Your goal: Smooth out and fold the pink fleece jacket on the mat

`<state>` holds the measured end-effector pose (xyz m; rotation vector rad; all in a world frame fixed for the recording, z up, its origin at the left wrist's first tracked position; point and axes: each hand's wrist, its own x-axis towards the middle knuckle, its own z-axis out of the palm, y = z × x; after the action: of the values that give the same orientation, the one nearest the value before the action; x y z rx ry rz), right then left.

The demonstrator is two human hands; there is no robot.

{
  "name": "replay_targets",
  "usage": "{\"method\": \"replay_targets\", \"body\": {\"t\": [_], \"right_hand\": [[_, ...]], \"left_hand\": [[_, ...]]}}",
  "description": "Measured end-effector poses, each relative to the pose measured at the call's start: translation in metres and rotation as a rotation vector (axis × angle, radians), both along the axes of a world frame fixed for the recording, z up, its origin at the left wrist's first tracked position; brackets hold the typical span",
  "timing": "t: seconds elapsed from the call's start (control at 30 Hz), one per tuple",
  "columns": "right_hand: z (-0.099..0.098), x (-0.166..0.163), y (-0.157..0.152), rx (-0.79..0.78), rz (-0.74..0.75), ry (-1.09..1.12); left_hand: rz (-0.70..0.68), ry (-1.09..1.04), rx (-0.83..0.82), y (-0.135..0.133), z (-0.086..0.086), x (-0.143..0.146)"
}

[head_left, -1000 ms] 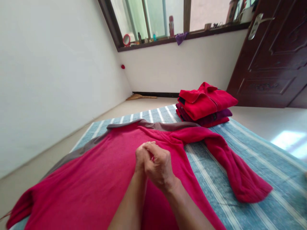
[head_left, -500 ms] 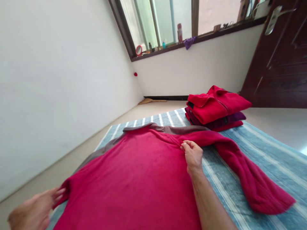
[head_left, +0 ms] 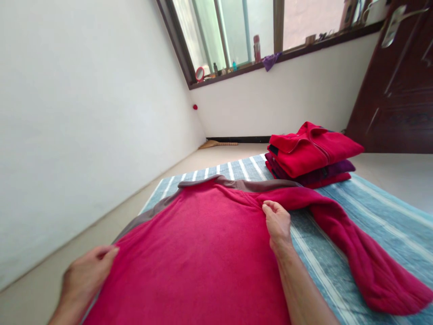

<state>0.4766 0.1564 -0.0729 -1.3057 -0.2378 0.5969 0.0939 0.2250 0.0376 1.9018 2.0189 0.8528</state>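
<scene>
Centrally, a crimson garment with a grey collar band lies spread over a blue cloth striped in white, its collar end away from the viewer and its lower part running out of the frame at the bottom. One sleeve extends from the shoulder toward the lower right, slightly creased, with its cuff near the frame's edge.

The right hand stands at the junction of this sleeve and the body; thumb and forefinger are drawn together in a pinch on the fabric. The left hand is at the opposite edge of the garment, its fingers bent and brought together against the thumb; slight blur obscures the contact, but they appear to nip the margin of the cloth. The two hands are well apart, with the flat body of the garment between them.

Beyond the sleeve, at the far right of the striped cloth, rests a stack of folded clothes, a red zipped piece uppermost and purple and red layers beneath. Behind, a brush-like object lies on the floor near the wall. The window sill bears a round red-rimmed mirror, a pink bottle and a draped purple cloth. A dark red door closes the right side.
</scene>
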Motion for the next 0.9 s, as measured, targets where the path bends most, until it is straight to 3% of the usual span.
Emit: {"method": "replay_targets", "body": {"t": [0.07, 0.1, 0.2, 0.27, 0.37, 0.53, 0.9], "right_hand": [[0.001, 0.000, 0.000, 0.002, -0.003, 0.007], [0.002, 0.000, -0.001, 0.002, -0.006, 0.013], [0.003, 0.000, -0.002, -0.006, -0.005, 0.025], [0.003, 0.001, -0.002, -0.016, 0.001, 0.029], [0.003, 0.001, -0.002, -0.028, 0.014, 0.020], [0.004, 0.002, -0.001, -0.013, 0.021, 0.023], [0.000, 0.001, 0.000, -0.020, 0.031, -0.019]], "left_hand": [[-0.108, 0.047, 0.085, 0.022, -0.009, 0.056], [-0.263, 0.029, 0.091, 0.027, -0.015, 0.088], [-0.501, 0.009, 0.031, 0.029, -0.041, 0.179], [-0.579, 0.015, 0.012, 0.026, -0.062, 0.227], [-0.619, 0.018, 0.014, 0.027, -0.090, 0.271], [-0.643, 0.014, 0.032, 0.036, -0.113, 0.289], [-0.697, -0.014, 0.052, 0.036, -0.124, 0.282]]}}
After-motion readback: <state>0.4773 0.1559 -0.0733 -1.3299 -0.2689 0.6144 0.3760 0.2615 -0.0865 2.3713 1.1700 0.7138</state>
